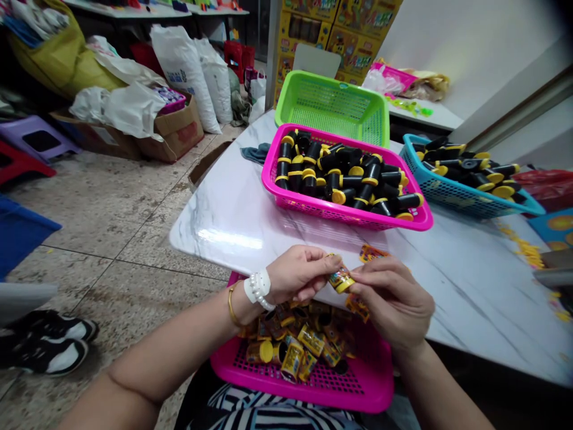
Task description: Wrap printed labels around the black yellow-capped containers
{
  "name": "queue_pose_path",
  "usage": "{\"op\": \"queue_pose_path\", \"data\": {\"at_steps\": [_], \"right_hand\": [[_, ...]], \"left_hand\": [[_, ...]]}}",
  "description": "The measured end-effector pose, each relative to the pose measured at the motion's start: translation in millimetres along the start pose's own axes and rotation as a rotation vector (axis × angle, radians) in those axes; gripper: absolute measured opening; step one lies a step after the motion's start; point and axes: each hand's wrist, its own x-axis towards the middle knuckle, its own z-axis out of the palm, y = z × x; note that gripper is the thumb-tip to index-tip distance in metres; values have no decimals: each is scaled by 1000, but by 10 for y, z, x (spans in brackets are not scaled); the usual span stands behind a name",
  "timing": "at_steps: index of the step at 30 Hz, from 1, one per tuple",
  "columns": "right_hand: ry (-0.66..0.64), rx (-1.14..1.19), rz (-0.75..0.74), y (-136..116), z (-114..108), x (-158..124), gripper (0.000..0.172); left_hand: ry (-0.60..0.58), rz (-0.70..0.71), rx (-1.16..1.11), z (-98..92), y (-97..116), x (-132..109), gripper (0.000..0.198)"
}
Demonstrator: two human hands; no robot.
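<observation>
Pinching from both sides, left hand (298,273) and right hand (391,298) grip a small yellow-capped tube (341,279) just above the lap basket (358,388), perhaps steadying its label; black tubes (344,173) fill the pink basket (344,210) beyond.

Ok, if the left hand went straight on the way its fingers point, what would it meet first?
The left hand points right, touching the yellow-capped tube; straight beyond it, probably the right hand, though depth is unclear.

Both bare forearms reach forward; left hand (299,276) and right hand (394,301) meet, each curled into a pinch
</observation>
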Motion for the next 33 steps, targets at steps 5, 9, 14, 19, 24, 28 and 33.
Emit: {"op": "queue_pose_path", "data": {"at_steps": [5,9,14,19,24,28,33], "right_hand": [[-106,-19,8,4,11,17,39],[-30,-50,-22,-14,14,-17,31],[-96,-122,-17,-90,9,-55,38],[-78,-86,-53,-240,-19,-182,39],[-144,-46,25,-328,44,-337,38],[-155,-56,19,-392,94,-429,41],[-81,-118,-54,-443,156,-581,48]], "left_hand": [[8,-27,-29,-38,-8,5,52],[-33,-55,-115,-59,-34,3,48],[35,-40,-74,51,-79,-76,51],[-15,-61,-292,158,-256,-261,47],[95,-68,-295,184,-457,-443,45],[119,-86,-329,243,-508,-492,51],[148,-135,-353,296,-600,-549,54]]}}
